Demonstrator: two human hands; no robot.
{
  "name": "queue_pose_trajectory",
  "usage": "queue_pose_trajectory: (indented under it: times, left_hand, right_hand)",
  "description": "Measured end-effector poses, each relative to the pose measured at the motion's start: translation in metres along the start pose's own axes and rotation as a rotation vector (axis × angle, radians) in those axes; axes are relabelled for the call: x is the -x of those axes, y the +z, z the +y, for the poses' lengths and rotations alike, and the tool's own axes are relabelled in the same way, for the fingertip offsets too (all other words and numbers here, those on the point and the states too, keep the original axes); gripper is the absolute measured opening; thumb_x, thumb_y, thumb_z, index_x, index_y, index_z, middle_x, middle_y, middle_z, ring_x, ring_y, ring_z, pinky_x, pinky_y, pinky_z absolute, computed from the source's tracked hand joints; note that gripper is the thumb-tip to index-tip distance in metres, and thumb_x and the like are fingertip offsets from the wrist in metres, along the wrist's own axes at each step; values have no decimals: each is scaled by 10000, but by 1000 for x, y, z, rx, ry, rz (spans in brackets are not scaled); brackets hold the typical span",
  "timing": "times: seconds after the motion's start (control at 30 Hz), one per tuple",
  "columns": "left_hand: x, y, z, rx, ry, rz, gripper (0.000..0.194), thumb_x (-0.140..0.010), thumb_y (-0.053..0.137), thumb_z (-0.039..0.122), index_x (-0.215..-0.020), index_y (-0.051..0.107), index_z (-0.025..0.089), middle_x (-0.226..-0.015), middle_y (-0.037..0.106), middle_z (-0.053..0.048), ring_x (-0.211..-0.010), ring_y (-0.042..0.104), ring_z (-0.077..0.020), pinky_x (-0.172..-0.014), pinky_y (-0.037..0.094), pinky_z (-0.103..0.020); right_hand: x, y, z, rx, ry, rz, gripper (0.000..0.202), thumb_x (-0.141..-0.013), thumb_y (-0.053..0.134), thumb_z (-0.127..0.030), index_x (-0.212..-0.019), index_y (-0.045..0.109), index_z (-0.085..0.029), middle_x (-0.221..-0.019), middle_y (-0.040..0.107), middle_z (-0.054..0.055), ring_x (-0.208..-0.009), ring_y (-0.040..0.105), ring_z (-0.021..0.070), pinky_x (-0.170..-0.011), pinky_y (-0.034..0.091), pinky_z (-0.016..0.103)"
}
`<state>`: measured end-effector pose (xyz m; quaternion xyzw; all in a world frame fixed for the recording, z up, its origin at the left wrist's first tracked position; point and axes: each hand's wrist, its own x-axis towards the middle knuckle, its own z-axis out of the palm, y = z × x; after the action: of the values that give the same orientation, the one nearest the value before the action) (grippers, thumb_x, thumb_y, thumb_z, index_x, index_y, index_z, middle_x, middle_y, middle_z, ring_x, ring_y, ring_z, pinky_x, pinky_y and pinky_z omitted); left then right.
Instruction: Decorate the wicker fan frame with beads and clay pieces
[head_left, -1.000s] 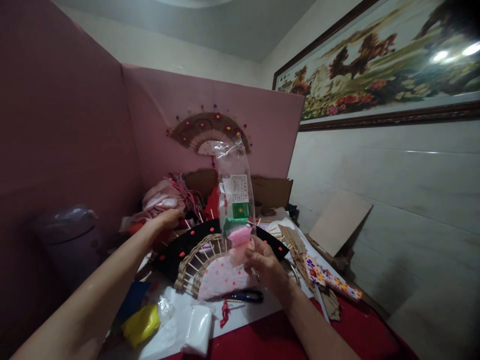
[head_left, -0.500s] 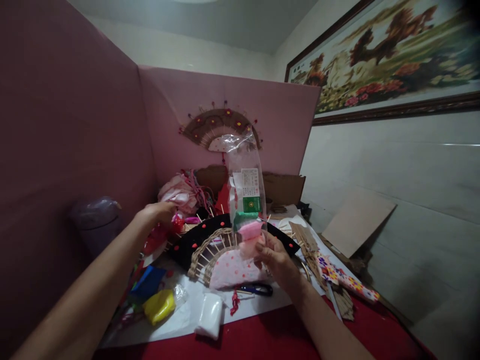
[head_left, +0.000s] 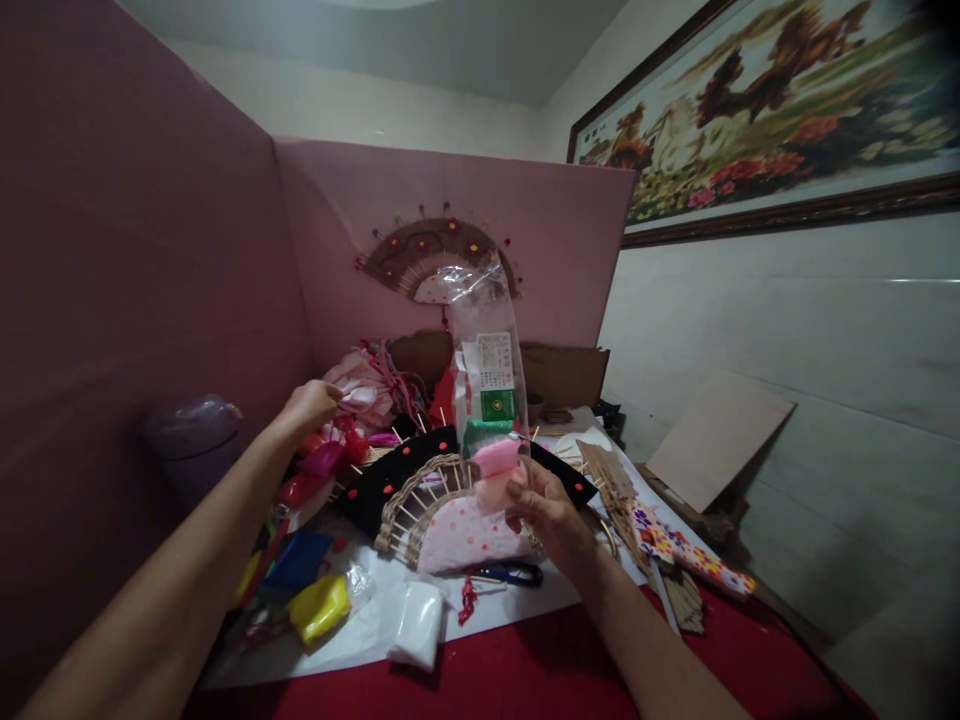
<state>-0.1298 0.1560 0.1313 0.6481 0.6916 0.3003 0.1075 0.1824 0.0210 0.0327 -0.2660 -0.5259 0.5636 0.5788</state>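
My right hand [head_left: 544, 500] pinches the lower end of a clear plastic bag [head_left: 487, 315] and holds it upright. Inside the bag are a pink lump [head_left: 498, 457], a green one and a printed label. Just behind it lies a handmade fan [head_left: 397, 515] with a black band, red dots, a woven strip and a dotted pink base. My left hand [head_left: 311, 405] is closed at the edge of a pile of pink cloth [head_left: 364, 385], above a red and magenta plastic bag [head_left: 322, 460]. What its fingers grip is hidden.
Yellow [head_left: 320, 608], blue [head_left: 300, 560] and white [head_left: 418, 625] packets lie in front. A dark-handled tool [head_left: 510, 573] and red tassel [head_left: 467, 600] sit below the fan. Cardboard strips [head_left: 611, 490] are at right, a lidded bin [head_left: 191, 445] at left. Another fan [head_left: 450, 245] hangs on the pink panel.
My left hand has risen slightly and moved left, and more of the magenta plastic below it shows. My right hand still holds the clear bag in nearly the same place.
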Motion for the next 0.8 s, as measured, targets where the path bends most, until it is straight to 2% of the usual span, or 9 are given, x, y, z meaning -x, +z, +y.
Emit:
queue_pose_trajectory:
  times: [0.1,0.23,0.3,0.37,0.43,0.5,0.57,0.67,0.8]
  left_hand:
    - [8,-10,0,-177,-41,66,174,-557,618,178,-716,685,161,-901,686,-170,-935,607,-391,-699,460,-395]
    - [13,-15,0,-318,1,229,295,-687,570,290,-947,672,195,-1073,650,-177,-1000,584,-390,-724,463,-417]
    - [14,-12,0,-192,-11,186,308,-688,596,331,-937,678,170,-1043,659,-188,-994,588,-393,-714,474,-415]
    - [15,-6,1,-16,-24,21,316,-659,639,354,-893,696,151,-945,688,-176,-937,619,-370,-694,493,-402]
    - [17,0,5,264,49,-190,411,-634,675,377,-980,687,155,-938,700,-147,-900,645,-316,-704,513,-378]
    - [17,2,12,570,186,-304,528,-606,714,395,-1087,651,188,-1031,688,-124,-924,648,-269,-752,520,-360]
    - [15,-2,23,787,291,-280,564,-556,764,379,-1077,658,192,-1087,670,-123,-964,636,-262,-805,513,-360]
    - [8,-16,43,898,349,-133,502,-532,790,339,-990,686,159,-1007,691,-114,-900,658,-243,-809,515,-354]
    - [-6,-38,64,964,402,-58,436,-563,768,295,-968,681,157,-968,692,-97,-793,672,-203,-734,528,-339]
  right_hand:
    - [0,1,0,5,2,4,271,-719,687,-351,-894,572,-179,-713,507,-8,-563,428,89,-451,328,203]
    - [-1,0,1,18,2,-9,270,-723,684,-351,-899,574,-179,-721,511,-6,-563,426,87,-450,331,201]
    - [-1,0,2,17,2,-14,263,-728,682,-350,-897,572,-182,-716,505,-8,-559,423,85,-447,330,198]
    - [-1,0,2,10,0,-10,253,-728,683,-344,-891,570,-187,-710,497,-14,-557,421,82,-444,330,193]
    - [-1,0,2,7,1,1,242,-726,685,-337,-880,568,-191,-699,484,-21,-555,418,79,-444,332,188]
    - [-1,0,2,16,2,4,238,-729,684,-332,-884,567,-195,-694,477,-25,-554,418,77,-445,333,186]
    - [-1,-1,3,31,2,2,244,-734,682,-336,-898,567,-197,-699,481,-25,-548,415,75,-443,330,186]
    - [-2,-2,3,46,5,5,242,-738,677,-346,-889,566,-193,-706,488,-20,-545,414,75,-443,328,188]
    - [-2,-3,3,54,17,12,260,-732,676,-356,-905,571,-192,-709,499,-17,-559,427,81,-451,336,189]
